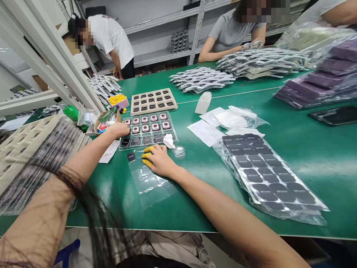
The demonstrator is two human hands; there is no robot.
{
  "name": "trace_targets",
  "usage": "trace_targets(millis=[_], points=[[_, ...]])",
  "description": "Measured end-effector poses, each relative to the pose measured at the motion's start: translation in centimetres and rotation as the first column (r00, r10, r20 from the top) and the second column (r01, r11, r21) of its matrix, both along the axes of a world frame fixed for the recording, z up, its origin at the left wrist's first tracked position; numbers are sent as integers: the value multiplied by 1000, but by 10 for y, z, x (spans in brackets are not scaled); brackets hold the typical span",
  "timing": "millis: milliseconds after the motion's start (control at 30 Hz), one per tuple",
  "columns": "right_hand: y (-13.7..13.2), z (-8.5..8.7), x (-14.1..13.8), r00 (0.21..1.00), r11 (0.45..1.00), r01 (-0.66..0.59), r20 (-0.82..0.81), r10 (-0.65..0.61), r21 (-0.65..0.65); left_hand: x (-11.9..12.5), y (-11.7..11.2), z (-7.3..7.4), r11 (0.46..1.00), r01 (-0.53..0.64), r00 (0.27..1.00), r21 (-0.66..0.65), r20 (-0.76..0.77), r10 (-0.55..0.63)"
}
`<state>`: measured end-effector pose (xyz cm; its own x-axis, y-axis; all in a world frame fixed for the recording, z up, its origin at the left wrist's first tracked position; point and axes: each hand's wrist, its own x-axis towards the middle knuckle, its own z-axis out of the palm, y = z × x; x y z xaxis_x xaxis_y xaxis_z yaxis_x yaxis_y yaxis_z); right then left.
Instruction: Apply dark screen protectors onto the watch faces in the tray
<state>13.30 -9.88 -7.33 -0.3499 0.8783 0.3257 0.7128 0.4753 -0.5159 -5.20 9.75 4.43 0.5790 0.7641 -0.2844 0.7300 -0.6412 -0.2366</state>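
Note:
My left hand (pixel 118 130) rests curled at the left edge of a clear tray (pixel 147 131) that holds small pink and dark square parts. I cannot make out whether it holds anything. My right hand (pixel 156 159), with yellow finger cots on the fingertips, lies on a clear plastic bag (pixel 147 182) on the green table, fingers bent and close together. A small dark square part (pixel 131 156) lies just left of that hand. A bit of white cloth (pixel 168 140) sits on the tray's near right corner.
A beige tray (pixel 153 101) of dark parts sits behind the clear one. Bagged black pads (pixel 267 173) lie right, trays in bags (pixel 33 156) stacked left. White bottle (pixel 203 102), papers (pixel 205 132), phone (pixel 334 115), purple packs (pixel 323 80). Two people work at the far side.

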Motion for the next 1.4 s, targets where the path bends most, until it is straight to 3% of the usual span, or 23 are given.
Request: trace_targets(millis=[133, 200, 233, 267, 333, 367, 400, 467, 567, 633, 700, 767, 833, 900, 933, 1000, 1100, 1233, 1333, 1400], points=[[-2, 9, 1, 999, 999, 36, -20, -36, 4, -7, -19, -3, 998, 5, 997, 59, 77, -10], [-5, 17, 2, 989, 991, 120, -91, -115, 52, -9, -46, -16, 991, -44, 969, 123, 247, 13], [-6, 21, 4, 978, 982, 173, -134, -162, 75, -10, -64, -25, 983, -122, 888, 136, 457, 47], [-7, 24, 6, 964, 972, 219, -170, -202, 89, -11, -82, -36, 984, -165, 752, 72, 655, 78], [-6, 28, 11, 958, 966, 241, -184, -221, 95, -11, -119, -57, 984, -65, 464, -167, 868, 178], [-5, 28, 14, 966, 972, 216, -166, -199, 91, -11, -134, -66, 950, 25, 327, -310, 901, 286], [-5, 27, 18, 977, 981, 172, -141, -159, 85, -11, -145, -73, 886, 109, 245, -451, 876, 416], [-3, 25, 23, 992, 995, 84, -95, -78, 58, -11, -158, -80, 719, 213, 184, -662, 750, 636], [-4, 23, 24, 996, 1000, 23, -86, -23, 4, -14, -161, -80, 536, 235, 204, -811, 580, 789], [-5, 25, 20, 995, 1000, -8, -99, 6, -18, -16, -159, -78, 460, 253, 248, -851, 517, 819], [-7, 31, 21, 987, 998, -52, -156, 48, -20, -18, -158, -76, 423, 280, 270, -862, 494, 827], [-7, 41, 32, 968, 994, -81, -244, 62, -67, -18, -158, -75, 451, 297, 198, -842, 516, 834], [-8, 52, 53, 973, 973, -51, -229, -1, -223, -18, -159, -74, 509, 284, 78, -813, 549, 832], [-10, 60, 79, 992, 909, 126, 26, -126, -397, -17, -158, -73, 554, 250, -3, -794, 572, 820], [-11, 62, 91, 966, 871, 250, 177, -191, -422, -16, -158, -74, 570, 235, -20, -787, 583, 812], [-13, 61, 107, 873, 810, 448, 381, -305, -378, -14, -160, -76, 604, 217, -45, -767, 610, 791], [-11, 53, 108, 790, 779, 573, 427, -440, -256, -9, -165, -83, 642, 197, -63, -741, 644, 762], [3, 35, 91, 815, 841, 541, 251, -522, -10, -5, -171, -93, 663, 183, -36, -726, 669, 742], [9, 24, 82, 851, 861, 507, 133, -509, 50, -4, -173, -98, 681, 196, -29, -705, 690, 723], [7, 21, 73, 905, 901, 424, 2, -426, 90, -3, -172, -100, 682, 195, -32, -705, 690, 723]])
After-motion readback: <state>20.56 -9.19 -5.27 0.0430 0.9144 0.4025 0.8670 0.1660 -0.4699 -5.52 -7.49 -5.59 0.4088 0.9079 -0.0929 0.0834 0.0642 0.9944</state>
